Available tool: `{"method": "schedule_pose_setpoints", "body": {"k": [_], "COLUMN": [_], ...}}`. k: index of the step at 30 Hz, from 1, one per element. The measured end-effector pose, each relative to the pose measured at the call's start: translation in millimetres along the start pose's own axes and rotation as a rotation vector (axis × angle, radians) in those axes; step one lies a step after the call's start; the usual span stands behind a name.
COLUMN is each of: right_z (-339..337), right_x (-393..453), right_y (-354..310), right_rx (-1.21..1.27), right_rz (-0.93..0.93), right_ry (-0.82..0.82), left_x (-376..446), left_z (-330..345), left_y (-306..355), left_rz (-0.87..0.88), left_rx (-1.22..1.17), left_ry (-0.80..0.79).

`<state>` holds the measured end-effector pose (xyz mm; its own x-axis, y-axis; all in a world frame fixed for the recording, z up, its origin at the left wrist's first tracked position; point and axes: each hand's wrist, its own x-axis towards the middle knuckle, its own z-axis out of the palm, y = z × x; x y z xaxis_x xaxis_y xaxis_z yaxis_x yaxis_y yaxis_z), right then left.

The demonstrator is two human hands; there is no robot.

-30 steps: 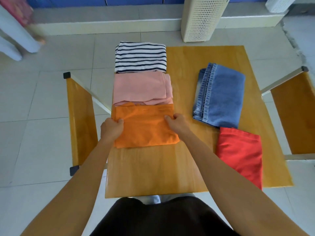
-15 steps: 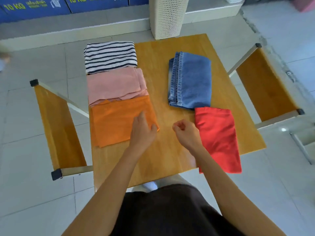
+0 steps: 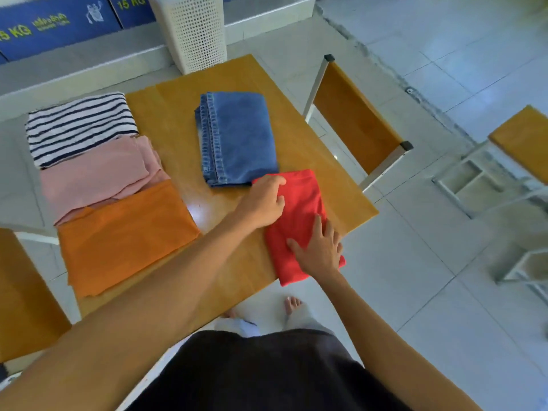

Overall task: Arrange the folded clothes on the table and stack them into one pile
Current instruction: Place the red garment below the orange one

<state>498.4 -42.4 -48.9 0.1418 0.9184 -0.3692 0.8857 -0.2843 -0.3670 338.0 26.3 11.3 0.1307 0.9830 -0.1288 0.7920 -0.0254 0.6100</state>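
Five folded clothes lie on the wooden table (image 3: pixel 178 120). Along its left side run a striped top (image 3: pixel 78 127), a pink garment (image 3: pixel 95 176) and an orange one (image 3: pixel 121 235), each overlapping the one behind. Folded blue jeans (image 3: pixel 237 137) lie in the middle. A red garment (image 3: pixel 299 215) sits at the near right corner, hanging past the edge. My left hand (image 3: pixel 264 203) curls over its far left edge, fingers pinching the cloth. My right hand (image 3: pixel 318 250) lies flat on its near part, fingers spread.
Wooden chairs stand at the right (image 3: pixel 355 120) and near left (image 3: pixel 23 292). A white perforated laundry basket (image 3: pixel 195 31) stands on the floor behind the table. Another table (image 3: pixel 525 140) and white frames are at far right. My bare feet show below the table edge.
Both hands left the orange garment and moved right onto the red one. The view swung to the right.
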Motion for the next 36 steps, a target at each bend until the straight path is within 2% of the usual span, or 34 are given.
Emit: {"method": "schedule_pose_setpoints", "body": {"k": [5,7,9,11,15,17,22,25,27,31,36], "right_z": [-8,-14,-17,-19,-20,-20,-33,-32,-27,-7,26], "right_x": [1,-2,-7,-10,-6,3,23,23,19,4,-32], "right_y": [25,34,47,59,72,73,64,42,20,-29,-99], "right_rx": [-0.065,-0.023,0.132,0.352,0.861,0.905,0.737,0.628,0.567,0.575,0.555], "right_rz": [-0.159,-0.128,0.010,0.181,0.505,0.554,0.385,0.239,0.152,0.013,-0.148], "right_ry": [-0.040,-0.011,0.014,-0.043,-0.269,-0.323,-0.416,-0.437,-0.466,-0.592,-0.738], "left_x": [38,37,27,11,-32,-54,-101,-131,-151,-202,-265], "left_z": [22,35,46,54,63,61,52,52,46,24,-5], "left_y": [2,-6,-15,-22,-36,-39,-48,-53,-54,-64,-94], "left_rz": [-0.073,-0.099,-0.133,-0.231,-0.550,-0.703,-0.954,-0.964,-0.971,-0.969,-1.060], "left_rx": [0.157,0.267,0.352,0.328,0.155,0.008,-0.369,-0.509,-0.553,-0.543,-0.542], "left_ry": [-0.116,-0.106,-0.003,0.090,0.158,0.180,0.140,0.203,0.314,0.677,0.843]}}
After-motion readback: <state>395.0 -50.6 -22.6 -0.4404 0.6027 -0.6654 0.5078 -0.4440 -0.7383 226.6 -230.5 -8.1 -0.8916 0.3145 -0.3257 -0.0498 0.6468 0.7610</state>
